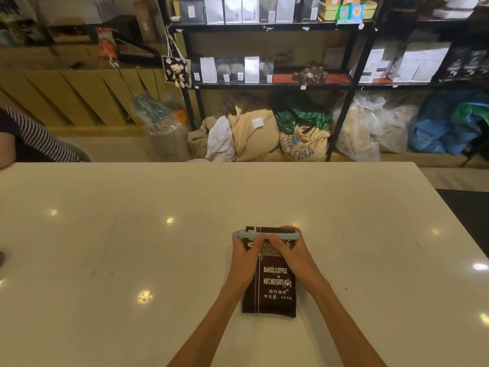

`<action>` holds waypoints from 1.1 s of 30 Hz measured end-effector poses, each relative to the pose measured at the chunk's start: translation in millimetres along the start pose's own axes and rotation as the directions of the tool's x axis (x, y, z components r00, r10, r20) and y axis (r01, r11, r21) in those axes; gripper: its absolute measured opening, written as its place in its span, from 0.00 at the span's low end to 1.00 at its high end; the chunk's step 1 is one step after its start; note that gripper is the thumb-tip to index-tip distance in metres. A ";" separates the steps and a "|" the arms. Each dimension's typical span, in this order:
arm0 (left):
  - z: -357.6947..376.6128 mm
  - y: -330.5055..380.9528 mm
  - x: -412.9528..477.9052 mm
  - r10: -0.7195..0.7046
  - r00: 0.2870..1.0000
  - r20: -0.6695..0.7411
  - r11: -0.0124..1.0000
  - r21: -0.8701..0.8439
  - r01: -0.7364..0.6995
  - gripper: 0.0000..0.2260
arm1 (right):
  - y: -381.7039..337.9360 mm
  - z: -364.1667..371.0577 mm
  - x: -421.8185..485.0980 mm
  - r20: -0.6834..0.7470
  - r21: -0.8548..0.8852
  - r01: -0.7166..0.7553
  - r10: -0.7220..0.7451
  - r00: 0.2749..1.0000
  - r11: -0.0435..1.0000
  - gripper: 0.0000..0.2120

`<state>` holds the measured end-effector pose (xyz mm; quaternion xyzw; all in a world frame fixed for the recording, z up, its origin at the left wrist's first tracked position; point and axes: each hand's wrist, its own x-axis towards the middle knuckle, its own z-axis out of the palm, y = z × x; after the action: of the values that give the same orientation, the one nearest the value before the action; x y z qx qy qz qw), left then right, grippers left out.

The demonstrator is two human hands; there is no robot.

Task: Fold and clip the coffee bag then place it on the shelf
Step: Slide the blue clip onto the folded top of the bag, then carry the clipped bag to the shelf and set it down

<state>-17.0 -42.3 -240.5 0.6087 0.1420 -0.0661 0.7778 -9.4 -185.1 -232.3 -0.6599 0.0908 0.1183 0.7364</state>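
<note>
A dark brown coffee bag (pixel 274 290) printed "BAKED COFFEE" lies flat on the white table (pixel 132 247), its top end pointing away from me. A long light-blue clip (pixel 266 235) runs across the bag's folded top edge. My left hand (pixel 244 254) grips the clip's left part with the thumb on it. My right hand (pixel 288 250) presses the clip's right part, fingers wrapped over the bag's far edge. Beyond the table stands the black shelf (pixel 272 84), holding rows of coffee bags.
Another person's striped sleeve (pixel 34 136) shows at the table's far left edge. Burlap sacks (pixel 301 144) and plastic bags (pixel 365 128) fill the floor under the shelf. Small jars (pixel 309 74) stand on the middle shelf. A wooden counter (pixel 74 96) is at the back left.
</note>
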 end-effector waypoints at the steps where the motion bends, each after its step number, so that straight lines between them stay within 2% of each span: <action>1: -2.3 -0.1 0.3 0.020 0.999 -0.029 1.000 0.025 -0.019 0.08 | 2.2 -1.2 -2.7 0.028 -0.016 -0.013 0.013 1.000 1.000 0.28; 3: -5.7 1.6 0.2 0.062 0.992 -0.110 0.998 0.029 -0.059 0.08 | 11.1 -0.5 -11.6 0.036 -0.066 0.004 -0.002 0.999 0.998 0.26; 5: -7.2 4.1 -2.6 0.055 0.991 -0.124 0.998 -0.005 -0.056 0.10 | 23.0 4.2 -19.6 -0.063 -0.120 0.071 -0.079 0.995 0.990 0.21; 7: -7.8 5.9 -9.7 0.006 0.999 -0.036 1.000 -0.022 -0.007 0.15 | 31.5 8.4 -25.3 -0.187 -0.161 0.138 -0.168 0.968 0.977 0.11; 9: -7.6 4.9 -19.3 -0.051 0.994 0.096 0.998 0.048 0.046 0.17 | 30.4 10.1 -28.6 -0.271 -0.187 0.167 -0.214 0.938 0.968 0.05; 11: -5.5 -0.7 -30.6 -0.048 0.993 0.109 0.984 0.177 0.029 0.15 | 25.2 10.0 -30.1 -0.319 -0.205 0.163 -0.224 0.921 0.965 0.06; 13: -2.3 -3.8 -37.0 0.036 0.999 0.006 0.964 0.262 -0.036 0.12 | 19.2 11.8 -33.1 -0.309 -0.202 0.171 -0.228 0.923 0.964 0.09; 16: -1.6 5.6 -39.2 0.142 0.987 -0.078 0.953 0.280 -0.115 0.07 | 10.3 20.7 -44.5 -0.204 -0.083 0.145 -0.160 0.966 0.986 0.14; 18: -4.2 14.5 -39.2 0.176 0.978 -0.111 0.954 0.262 -0.142 0.06 | 9.0 28.1 -52.6 -0.153 -0.162 0.151 -0.176 0.972 0.975 0.17; 19: -5.3 20.2 -40.1 0.203 0.973 -0.113 0.946 0.277 -0.165 0.06 | 8.2 31.6 -56.3 -0.174 -0.218 0.170 -0.210 0.962 0.961 0.17; 22: -3.1 35.0 -48.2 0.256 0.963 -0.088 0.931 0.293 -0.220 0.07 | 1.5 37.8 -63.2 -0.284 -0.343 0.207 -0.311 0.907 0.916 0.09; 24: -3.2 39.9 -52.8 0.224 0.972 -0.066 0.943 0.268 -0.199 0.10 | -3.5 39.9 -66.6 -0.326 -0.362 0.205 -0.329 0.886 0.909 0.06; 27: -3.7 46.2 -51.4 0.091 0.991 0.094 0.981 0.163 -0.105 0.10 | -9.0 35.1 -71.0 -0.441 -0.338 0.204 -0.346 0.828 0.919 0.17; 30: 13.7 44.1 -61.5 -0.002 0.956 0.293 0.978 0.199 -0.059 0.16 | -14.1 13.6 -83.0 -0.572 -0.264 0.174 -0.299 0.764 0.949 0.23; 32: 37.0 31.8 -76.4 0.001 0.938 0.345 0.966 0.243 -0.090 0.19 | -18.8 -14.2 -97.6 -0.608 -0.180 0.127 -0.212 0.765 0.975 0.27; 33: 49.7 24.5 -83.5 0.021 0.938 0.347 0.961 0.252 -0.115 0.17 | -21.6 -30.6 -105.5 -0.593 -0.114 0.096 -0.145 0.792 0.989 0.29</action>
<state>-82.6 -89.9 -181.8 0.6924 -0.0263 -0.1618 0.7026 -103.2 -223.4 -184.6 -0.6959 0.2721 -0.1403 0.6496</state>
